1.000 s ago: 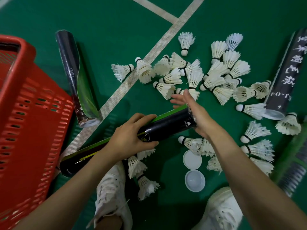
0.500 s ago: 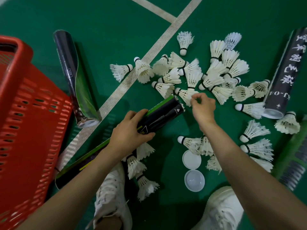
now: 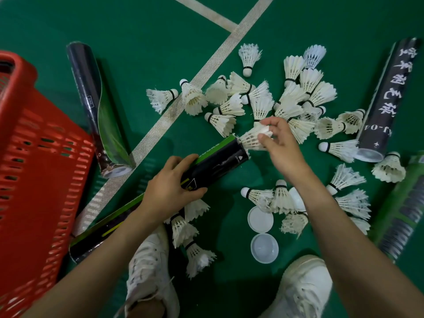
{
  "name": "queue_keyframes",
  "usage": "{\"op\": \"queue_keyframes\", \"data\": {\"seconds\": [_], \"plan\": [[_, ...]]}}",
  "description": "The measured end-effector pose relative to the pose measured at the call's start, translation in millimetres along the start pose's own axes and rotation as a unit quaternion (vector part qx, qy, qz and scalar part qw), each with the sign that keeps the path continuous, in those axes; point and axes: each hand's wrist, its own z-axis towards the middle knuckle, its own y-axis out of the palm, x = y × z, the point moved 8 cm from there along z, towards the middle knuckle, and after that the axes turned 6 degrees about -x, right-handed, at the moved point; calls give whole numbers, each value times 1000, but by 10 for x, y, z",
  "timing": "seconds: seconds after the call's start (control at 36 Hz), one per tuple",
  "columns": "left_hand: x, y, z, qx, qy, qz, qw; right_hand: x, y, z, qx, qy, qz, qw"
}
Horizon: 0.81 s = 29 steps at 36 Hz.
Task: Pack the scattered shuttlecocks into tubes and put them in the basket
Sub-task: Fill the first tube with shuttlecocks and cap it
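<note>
On the green court floor point(image 3: 160, 31), the job looks to be at an early stage. Loose shuttlecocks point(image 3: 229, 106) lie in a thick heap beyond the hands, with more to the right and a few by the white shoes point(image 3: 149, 271). Well over twenty are left to pack. The red basket point(image 3: 46, 168) stands at the left, and so little of its inside shows that I cannot tell whether any tube is in it. A dark tube point(image 3: 91, 99) lies just beside it on the floor, a lettered tube point(image 3: 387, 95) lies at the right edge of the heap, and a green tube point(image 3: 399, 212) lies at the far right. None of them looks put away. Two white caps point(image 3: 260, 219) sit on the floor between the forearms, so capping is left to do as well.

The left hand point(image 3: 169, 187) grips a black and green tube point(image 3: 218, 161), fingers and thumb curled round it partway along. The tube slants up to the right, its open mouth towards the heap. The right hand point(image 3: 282, 148) pinches one shuttlecock point(image 3: 251, 137) between thumb and fingers point(image 3: 273, 121), closed on its narrow end. The feathers touch the tube's mouth, and none of the shuttlecock looks to be inside yet. I judge the step in hand to be feeding it in.
</note>
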Motion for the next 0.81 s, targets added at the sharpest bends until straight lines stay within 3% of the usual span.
{"op": "queue_keyframes", "data": {"seconds": [0.19,0.44,0.81], "plan": [[127,-1,-21,2,24,-10,1000,-92,197,-160,-49,-27,-59,997],[163,-51,-32,35,33,-24,999,-170,257,-199,-61,-28,-9,998],[249,68,43,-1,29,13,1000,31,241,-189,-7,3,35,999]]}}
